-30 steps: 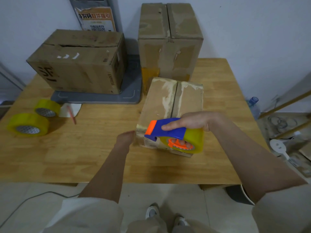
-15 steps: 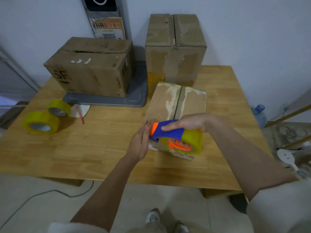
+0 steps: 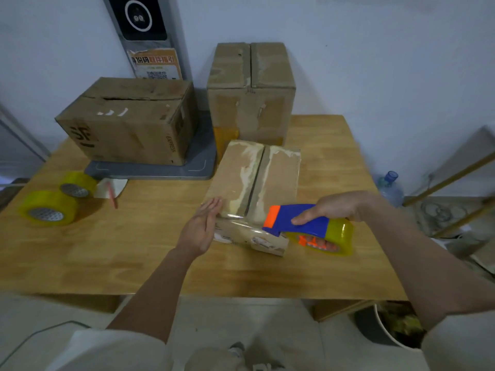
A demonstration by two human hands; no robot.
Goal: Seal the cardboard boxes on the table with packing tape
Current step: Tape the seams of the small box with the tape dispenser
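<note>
The small box (image 3: 251, 188), seam running away, is steadied by the flat left hand (image 3: 202, 228), while the tape dispenser (image 3: 308, 228) is gripped by the right hand (image 3: 334, 210) at its near end.

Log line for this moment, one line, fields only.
stage: taping near end of small box | right hand: grips tape dispenser | left hand: flat against box's left side | top seam: untaped

The wooden table (image 3: 139, 253) has bare room in front, between the two yellow tape rolls (image 3: 51, 207) on the left and the small box (image 3: 254, 183) in the middle. Behind, the wide box (image 3: 128, 124) on a grey scale (image 3: 198, 162) and the tall box (image 3: 250, 95) block the way. Right of the small box is bare wood.
</note>
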